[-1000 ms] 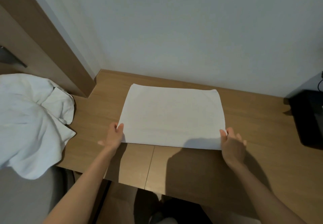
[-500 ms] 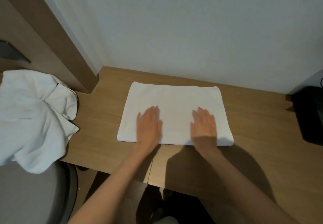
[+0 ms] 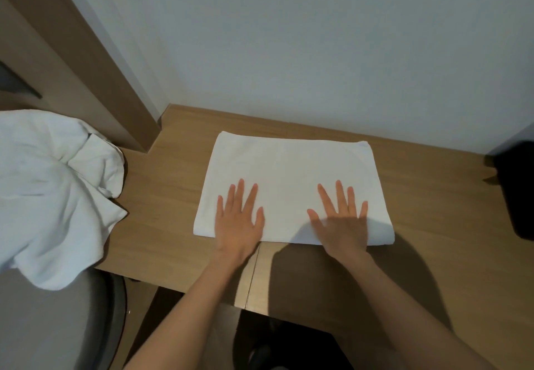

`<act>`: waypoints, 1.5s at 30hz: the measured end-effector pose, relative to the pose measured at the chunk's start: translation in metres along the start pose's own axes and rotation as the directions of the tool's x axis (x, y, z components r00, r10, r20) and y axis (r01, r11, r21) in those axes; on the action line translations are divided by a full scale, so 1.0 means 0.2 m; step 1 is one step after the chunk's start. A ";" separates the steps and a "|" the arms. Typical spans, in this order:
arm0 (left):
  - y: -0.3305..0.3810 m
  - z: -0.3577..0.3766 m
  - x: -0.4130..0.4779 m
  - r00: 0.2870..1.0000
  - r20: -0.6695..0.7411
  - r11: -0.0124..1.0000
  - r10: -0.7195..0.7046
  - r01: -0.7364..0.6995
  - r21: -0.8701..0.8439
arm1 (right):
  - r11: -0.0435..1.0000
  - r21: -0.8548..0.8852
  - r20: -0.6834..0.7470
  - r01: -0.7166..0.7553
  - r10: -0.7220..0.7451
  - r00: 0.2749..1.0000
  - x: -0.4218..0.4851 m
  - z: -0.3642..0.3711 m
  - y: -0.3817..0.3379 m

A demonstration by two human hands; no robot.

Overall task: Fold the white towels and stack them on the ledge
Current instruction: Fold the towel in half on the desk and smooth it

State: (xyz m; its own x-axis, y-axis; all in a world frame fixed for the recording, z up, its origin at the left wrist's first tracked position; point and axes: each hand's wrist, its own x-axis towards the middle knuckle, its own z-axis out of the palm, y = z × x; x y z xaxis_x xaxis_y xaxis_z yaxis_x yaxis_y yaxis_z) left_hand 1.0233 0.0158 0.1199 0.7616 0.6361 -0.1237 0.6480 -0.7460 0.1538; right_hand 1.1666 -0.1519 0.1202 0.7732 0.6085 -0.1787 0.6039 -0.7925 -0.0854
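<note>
Folded towel lies flat on table. Left hand and right hand are spread flat, pressing the towel's near edge. Risk: an uneven push shifts the layers and skews the fold. Unfolded pile left of towel may slide.

No lettering, label, brand mark, number or sign legible anywhere in view.
</note>
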 end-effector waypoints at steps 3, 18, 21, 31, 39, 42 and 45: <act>-0.13 -0.03 -0.03 1.000 -0.014 0.999 0.017 -0.018 -0.032 | 1.000 0.024 0.013 -0.017 0.017 1.000 -0.03 -0.03 0.13; -0.41 -0.16 -0.16 0.939 0.139 0.926 0.315 -0.336 0.170 | 0.964 -0.007 0.224 0.267 -0.259 0.940 -0.21 -0.09 0.08; -0.39 -0.17 -0.18 0.948 0.146 0.931 0.283 -0.308 0.194 | 0.983 -0.019 0.180 0.185 -0.179 0.967 -0.22 -0.11 0.07; -0.42 -0.17 -0.41 0.964 0.128 0.952 0.233 -0.253 0.171 | 0.989 0.090 -0.025 0.118 -0.117 0.993 -0.46 -0.11 0.19; -0.57 -0.21 -0.68 0.948 -0.034 0.948 0.317 -0.318 -0.032 | 0.990 0.045 -0.128 0.132 -0.126 0.984 -0.76 -0.09 0.17; -0.63 -0.20 -0.74 0.963 -0.058 0.956 0.264 -0.269 -0.118 | 0.987 0.127 -0.143 0.094 -0.075 0.987 -0.81 -0.10 0.20; -0.67 -0.21 -0.74 0.971 -0.075 0.937 0.229 -0.240 -0.253 | 0.951 0.307 -0.171 0.037 0.017 0.985 -0.80 -0.11 0.22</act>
State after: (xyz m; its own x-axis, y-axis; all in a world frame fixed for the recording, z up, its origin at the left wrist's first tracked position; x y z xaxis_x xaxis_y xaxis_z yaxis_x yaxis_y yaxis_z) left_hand 0.8228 0.0298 0.1585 0.8870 0.4616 -0.0112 0.4228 -0.8021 0.4218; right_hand 1.0734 -0.2832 0.1670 0.8053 0.5929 -0.0094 0.5434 -0.7442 -0.3884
